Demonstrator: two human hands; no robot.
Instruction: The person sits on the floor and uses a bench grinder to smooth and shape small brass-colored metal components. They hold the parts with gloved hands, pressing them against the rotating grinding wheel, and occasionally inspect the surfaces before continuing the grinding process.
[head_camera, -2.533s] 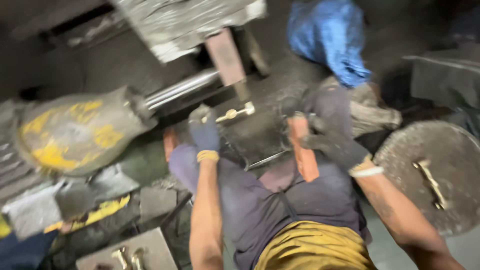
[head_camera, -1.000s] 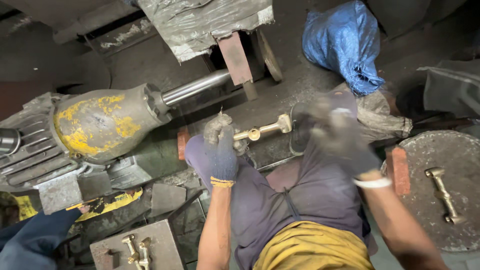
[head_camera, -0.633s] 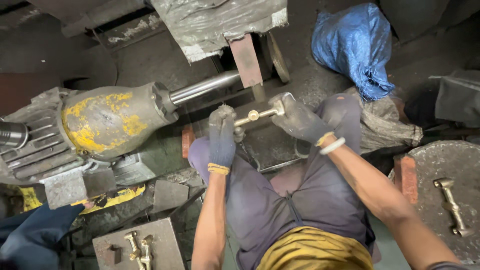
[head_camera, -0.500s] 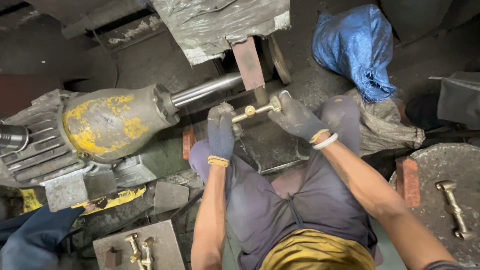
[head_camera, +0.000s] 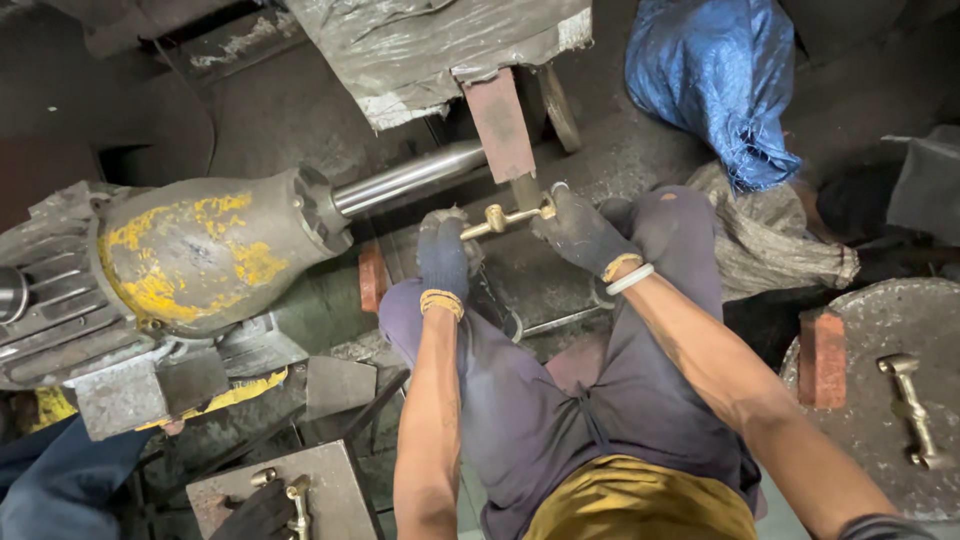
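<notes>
Both my gloved hands, left (head_camera: 443, 255) and right (head_camera: 580, 232), grip the brass fitting (head_camera: 508, 216); I should hold it level against the spinning wheel (head_camera: 527, 190).

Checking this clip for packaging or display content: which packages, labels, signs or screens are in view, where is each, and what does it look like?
No labels, signs or screens show.
Blue woven sack: top right on the floor, crumpled, bulging, shiny blue.
Grey plastic sheet: top centre, wrapped over a boxy machine part, wrinkled, silver-grey.
Grey-brown woven sack: right of the right hand, flattened, dull.
</notes>
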